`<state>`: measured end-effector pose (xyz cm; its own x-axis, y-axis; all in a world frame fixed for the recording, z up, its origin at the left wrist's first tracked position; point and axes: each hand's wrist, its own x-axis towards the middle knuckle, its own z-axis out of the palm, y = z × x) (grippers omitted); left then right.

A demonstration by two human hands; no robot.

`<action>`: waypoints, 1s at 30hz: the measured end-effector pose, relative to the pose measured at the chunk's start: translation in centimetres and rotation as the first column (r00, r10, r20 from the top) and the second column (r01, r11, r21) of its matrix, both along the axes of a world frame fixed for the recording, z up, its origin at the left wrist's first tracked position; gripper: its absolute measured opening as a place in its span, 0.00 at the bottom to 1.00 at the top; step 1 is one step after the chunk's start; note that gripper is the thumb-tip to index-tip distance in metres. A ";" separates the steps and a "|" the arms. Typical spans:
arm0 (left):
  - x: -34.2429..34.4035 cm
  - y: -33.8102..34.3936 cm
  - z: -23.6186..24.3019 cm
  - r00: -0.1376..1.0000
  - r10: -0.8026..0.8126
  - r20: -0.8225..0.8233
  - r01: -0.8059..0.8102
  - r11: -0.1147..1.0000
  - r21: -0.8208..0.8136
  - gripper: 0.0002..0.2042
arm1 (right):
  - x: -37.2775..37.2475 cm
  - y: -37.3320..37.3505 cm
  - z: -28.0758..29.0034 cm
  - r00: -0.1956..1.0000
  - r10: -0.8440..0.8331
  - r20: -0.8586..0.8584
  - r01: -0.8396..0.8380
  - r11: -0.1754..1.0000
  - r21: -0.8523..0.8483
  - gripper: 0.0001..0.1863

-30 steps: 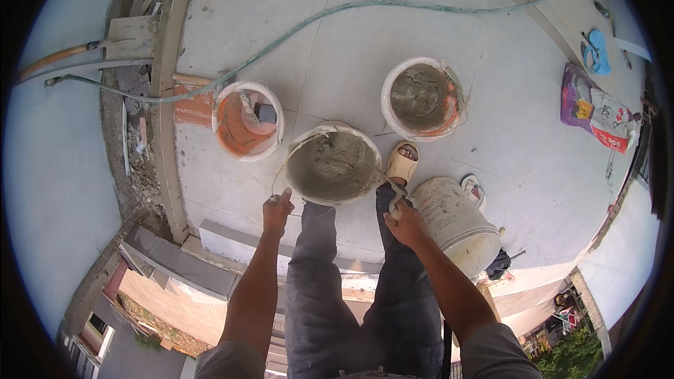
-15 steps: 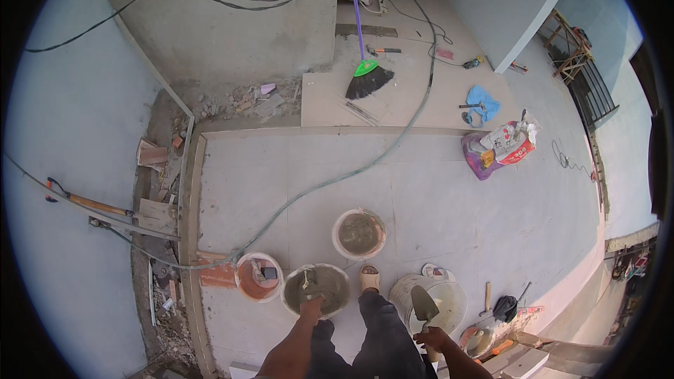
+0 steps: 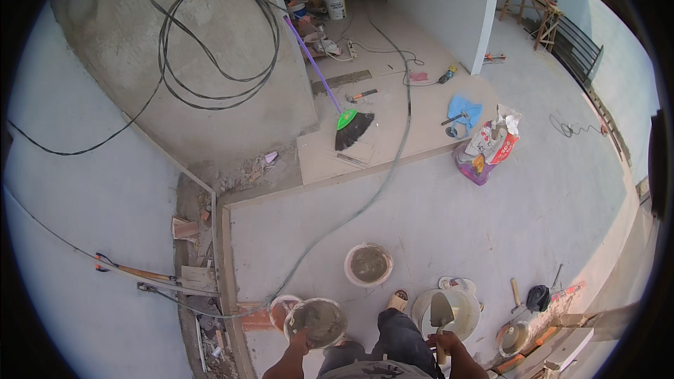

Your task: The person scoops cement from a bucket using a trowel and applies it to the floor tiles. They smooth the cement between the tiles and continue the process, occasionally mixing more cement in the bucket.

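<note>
My left hand [image 3: 300, 341] is closed at the near-left rim of a bucket of grey mortar [image 3: 324, 320]; its fingertips are partly hidden. This bucket overlaps a reddish-white bucket [image 3: 279, 309] at its left. In my right hand [image 3: 449, 344] is the handle of a trowel [image 3: 441, 311], its blade pointing away from me. The blade is above a large whitish bucket [image 3: 472, 316] with pale contents. A smaller white bucket of mortar [image 3: 368, 264] stands on the floor ahead, between the two.
A hose [image 3: 330, 227] snakes across the floor. Farther off lie a broom [image 3: 353, 128], a hammer [image 3: 361, 95], a blue cloth [image 3: 463, 112] and an opened sack [image 3: 491, 144]. A step edge [image 3: 337, 176] crosses ahead. At right are another hammer [image 3: 516, 293] and a small bucket [image 3: 514, 337].
The view has tilted farther ahead. The mortar bucket has shifted left and now covers part of the reddish-white one. My left hand has moved to its near-left rim; the trowel stays in my right.
</note>
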<state>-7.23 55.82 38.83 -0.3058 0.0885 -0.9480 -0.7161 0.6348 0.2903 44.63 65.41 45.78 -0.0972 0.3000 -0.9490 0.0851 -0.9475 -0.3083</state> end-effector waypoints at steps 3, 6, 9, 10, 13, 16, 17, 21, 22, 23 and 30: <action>1.0 -0.1 2.6 0.988 0.128 -0.083 -0.142 0.973 -0.183 0.15 | 4.2 2.0 0.1 0.999 0.006 0.051 -0.004 0.999 -0.039 0.18; 0.2 0.6 4.8 0.962 0.214 -0.168 -0.252 0.933 -0.258 0.16 | 8.6 5.7 0.3 0.993 -0.035 0.113 0.027 0.997 0.066 0.15; 0.3 3.2 5.6 0.950 0.246 -0.194 -0.293 0.917 -0.271 0.15 | 13.2 8.7 0.7 0.959 -0.246 0.143 0.225 0.963 0.148 0.13; 0.6 4.6 5.9 0.950 0.242 -0.196 -0.289 0.920 -0.265 0.15 | 14.7 9.7 0.2 0.940 -0.304 0.156 0.276 0.945 0.178 0.13; 1.9 10.2 7.2 0.957 0.221 -0.191 -0.264 0.933 -0.246 0.15 | 17.4 12.1 -0.4 0.883 -0.436 0.175 0.394 0.890 0.229 0.13; 3.0 15.8 8.0 0.970 0.176 -0.167 -0.208 0.958 -0.199 0.15 | 19.5 14.6 -1.9 0.871 -0.456 0.184 0.424 0.886 0.189 0.13; 3.3 17.5 8.2 0.974 0.159 -0.162 -0.188 0.964 -0.186 0.15 | 19.9 15.4 -2.5 0.880 -0.439 0.183 0.416 0.896 0.155 0.13; 4.9 25.5 8.1 0.987 0.097 -0.128 -0.112 0.986 -0.119 0.14 | 22.4 19.1 -4.4 0.946 -0.298 0.131 0.283 0.951 0.121 0.15; 5.2 27.4 7.8 0.989 0.087 -0.121 -0.100 0.990 -0.104 0.14 | 23.1 20.2 -5.0 0.956 -0.264 0.131 0.253 0.963 0.096 0.15; 5.4 29.1 7.4 0.989 0.081 -0.121 -0.092 0.992 -0.091 0.14 | 23.6 21.4 -5.7 0.965 -0.228 0.130 0.220 0.973 0.070 0.14; 4.6 43.2 7.1 0.991 0.083 -0.102 -0.090 0.993 -0.070 0.14 | 17.7 33.2 7.9 0.926 -0.329 0.188 0.279 0.928 0.248 0.08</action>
